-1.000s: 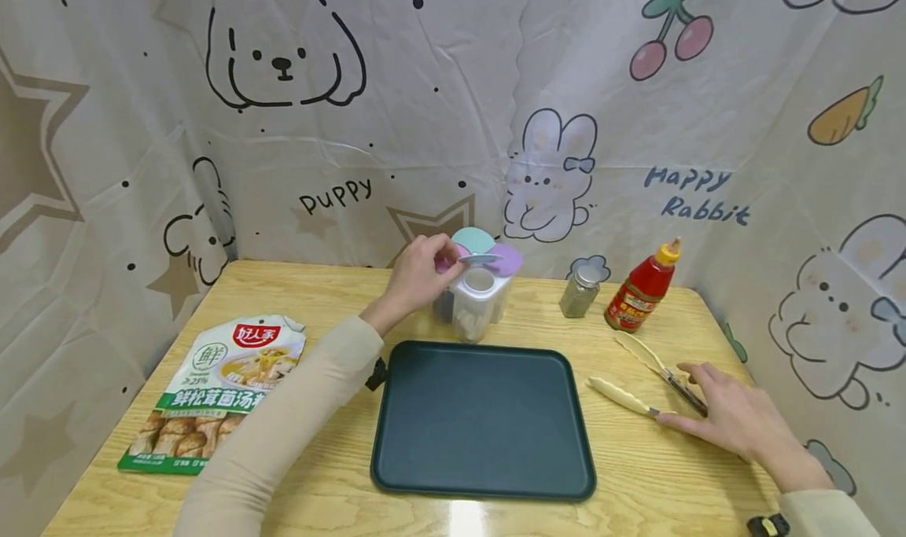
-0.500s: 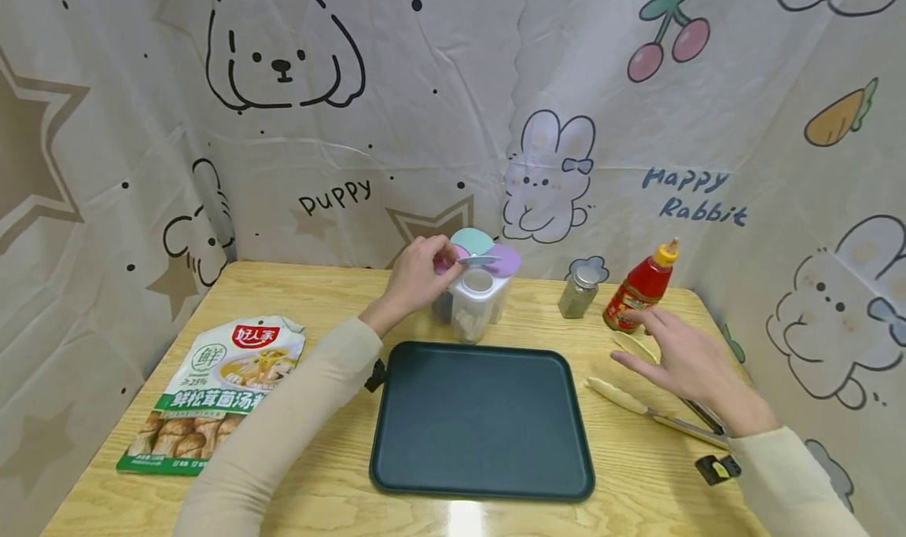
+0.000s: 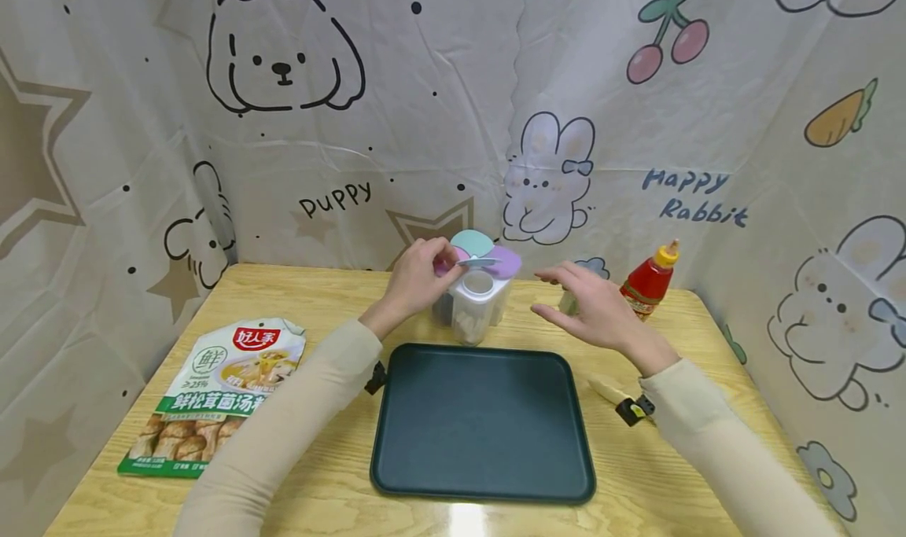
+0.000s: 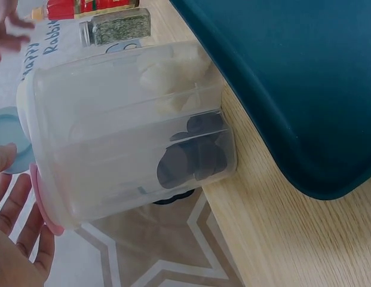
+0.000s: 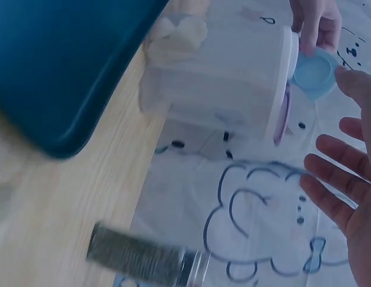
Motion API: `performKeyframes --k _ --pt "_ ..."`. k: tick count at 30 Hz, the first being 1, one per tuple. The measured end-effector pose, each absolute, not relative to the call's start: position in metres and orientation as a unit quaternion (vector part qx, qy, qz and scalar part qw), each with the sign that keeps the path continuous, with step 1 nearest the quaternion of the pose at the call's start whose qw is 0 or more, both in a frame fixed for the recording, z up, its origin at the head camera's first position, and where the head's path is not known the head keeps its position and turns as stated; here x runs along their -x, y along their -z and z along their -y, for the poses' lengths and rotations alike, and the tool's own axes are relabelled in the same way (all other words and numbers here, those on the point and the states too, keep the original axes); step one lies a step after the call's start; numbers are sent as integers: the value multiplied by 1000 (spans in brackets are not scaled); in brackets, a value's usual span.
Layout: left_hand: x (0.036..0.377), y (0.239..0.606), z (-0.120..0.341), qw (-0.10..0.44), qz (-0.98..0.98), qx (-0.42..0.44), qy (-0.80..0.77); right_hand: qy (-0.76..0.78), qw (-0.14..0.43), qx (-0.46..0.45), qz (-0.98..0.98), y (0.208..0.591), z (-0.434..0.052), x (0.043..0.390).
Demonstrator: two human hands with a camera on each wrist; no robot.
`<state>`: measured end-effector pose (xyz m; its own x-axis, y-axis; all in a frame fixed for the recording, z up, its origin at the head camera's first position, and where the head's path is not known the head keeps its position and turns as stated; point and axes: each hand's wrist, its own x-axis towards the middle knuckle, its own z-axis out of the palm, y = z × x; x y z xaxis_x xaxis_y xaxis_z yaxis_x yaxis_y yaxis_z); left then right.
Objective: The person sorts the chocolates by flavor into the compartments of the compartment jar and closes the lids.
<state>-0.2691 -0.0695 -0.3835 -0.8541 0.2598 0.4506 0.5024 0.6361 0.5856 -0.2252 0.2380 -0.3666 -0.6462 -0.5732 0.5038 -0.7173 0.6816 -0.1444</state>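
The table point(image 3: 333, 301) carries a dark tray point(image 3: 481, 419) (centred); behind it a seasoning box point(image 3: 476, 305), left a soup packet point(image 3: 212, 395).

A makeshift kitchen corner: wooden table point(image 3: 333, 297) with seasoning box point(image 3: 476, 293), sauce bottle point(image 3: 647, 284), cartoon-print curtain point(image 3: 425, 112) walls.

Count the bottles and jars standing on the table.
3: the seasoning box under the left hand, a spice jar behind the right hand, a sauce bottle far right.
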Motion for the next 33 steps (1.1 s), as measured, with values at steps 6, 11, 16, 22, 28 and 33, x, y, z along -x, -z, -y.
performKeyframes --k 6,11,16,22,28,33 --pt "269 383 70 165 889 215 369 -197 207 -371 884 361 -209 246" --pt "269 383 70 161 889 215 370 -219 195 -377 879 360 -191 262" --pt "268 382 71 164 889 220 367 -227 196 -384 874 361 -178 272" --pt "269 383 70 169 890 224 360 -240 207 -410 855 361 -169 277" --pt "267 387 69 209 881 251 344 -238 212 -427 846 362 -167 275" --pt "261 392 70 238 871 289 318 -224 214 -443 841 366 -168 270"
